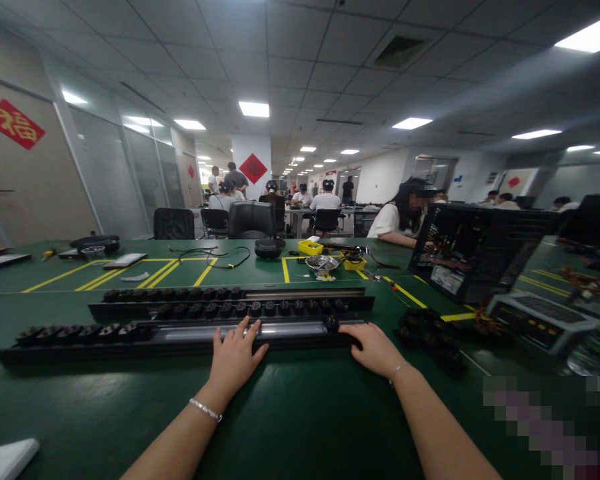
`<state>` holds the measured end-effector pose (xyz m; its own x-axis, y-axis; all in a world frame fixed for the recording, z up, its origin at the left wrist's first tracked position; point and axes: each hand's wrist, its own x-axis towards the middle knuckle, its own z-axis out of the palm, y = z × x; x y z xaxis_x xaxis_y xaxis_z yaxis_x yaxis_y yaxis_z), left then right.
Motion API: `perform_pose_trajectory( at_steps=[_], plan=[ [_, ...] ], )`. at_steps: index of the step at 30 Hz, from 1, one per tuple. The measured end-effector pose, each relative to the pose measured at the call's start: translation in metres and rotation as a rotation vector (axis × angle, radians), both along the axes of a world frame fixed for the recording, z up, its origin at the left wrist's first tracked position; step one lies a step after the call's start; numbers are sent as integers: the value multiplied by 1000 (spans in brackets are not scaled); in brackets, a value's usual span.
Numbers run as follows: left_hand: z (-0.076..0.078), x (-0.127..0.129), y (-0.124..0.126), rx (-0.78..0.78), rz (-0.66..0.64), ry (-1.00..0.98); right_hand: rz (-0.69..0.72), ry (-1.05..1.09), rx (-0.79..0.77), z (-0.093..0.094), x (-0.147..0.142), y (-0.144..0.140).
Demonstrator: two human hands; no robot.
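Both hands (300, 353) touch rail (180, 337); right fingertips seemingly hidden.

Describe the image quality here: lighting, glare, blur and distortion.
Head view: bright ceiling panels light the room evenly; glare streaks along the near black rail between the left hand and right hand; wide-angle lens bends the edges; the open computer case and right side smear with blur; a pixelated patch covers the lower right corner.
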<state>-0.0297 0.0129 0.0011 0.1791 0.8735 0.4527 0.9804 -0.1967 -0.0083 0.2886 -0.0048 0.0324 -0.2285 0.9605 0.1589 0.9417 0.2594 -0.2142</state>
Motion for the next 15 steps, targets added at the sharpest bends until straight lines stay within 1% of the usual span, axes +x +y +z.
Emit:
perform_pose_trajectory(
  at_steps=[7, 15],
  plan=[
    [-1, 0, 1, 13, -3, 4, 39, 20, 27, -1, 4, 1],
    [-1, 0, 1, -4, 0, -6, 44, 33, 35, -2, 6, 2]
  ],
)
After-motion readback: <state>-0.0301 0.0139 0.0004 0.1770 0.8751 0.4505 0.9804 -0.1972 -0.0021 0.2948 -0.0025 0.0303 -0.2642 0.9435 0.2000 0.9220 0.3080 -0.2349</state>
